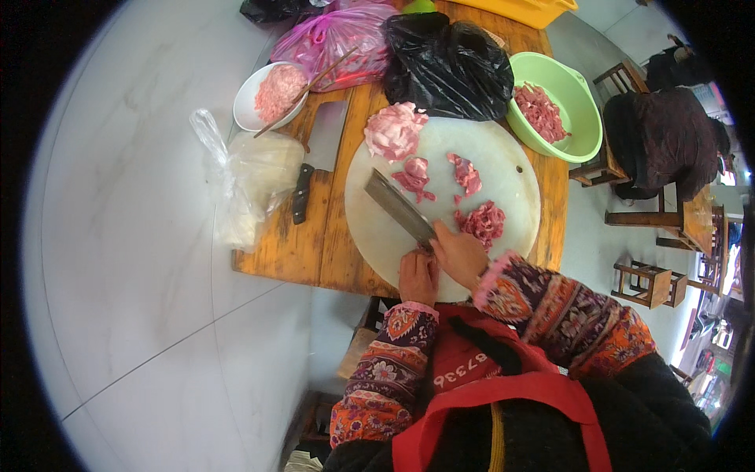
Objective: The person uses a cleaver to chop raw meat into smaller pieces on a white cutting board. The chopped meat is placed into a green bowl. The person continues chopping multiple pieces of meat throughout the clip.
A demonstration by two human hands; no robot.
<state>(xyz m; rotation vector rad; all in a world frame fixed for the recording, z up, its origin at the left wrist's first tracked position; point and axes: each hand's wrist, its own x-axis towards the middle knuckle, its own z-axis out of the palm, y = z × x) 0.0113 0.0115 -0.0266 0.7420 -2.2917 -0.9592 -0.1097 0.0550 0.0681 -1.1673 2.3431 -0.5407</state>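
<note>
My right hand (461, 252) grips a cleaver (398, 206), its broad blade slanting up and left over a round white cutting board (377, 242). Close beside it, the curled fingers of my left hand (419, 277) press a small piece of meat against the board, mostly hidden by fingers and blade. A heap of cut red meat (482, 224) lies just beyond my right hand. Farther up the board are two meat chunks, one at left (414, 176) and one at right (466, 176). Pale fatty meat (395, 131) sits near the far left rim.
Left of the board, a second cleaver (327, 135) lies near a clear plastic bag (259, 177) and a white bowl (242, 109) of minced meat with chopsticks. Black (448, 65) and pink (342, 41) bags stand behind. A green basin (581, 118) holds sliced meat. A person (666, 135) sits at right.
</note>
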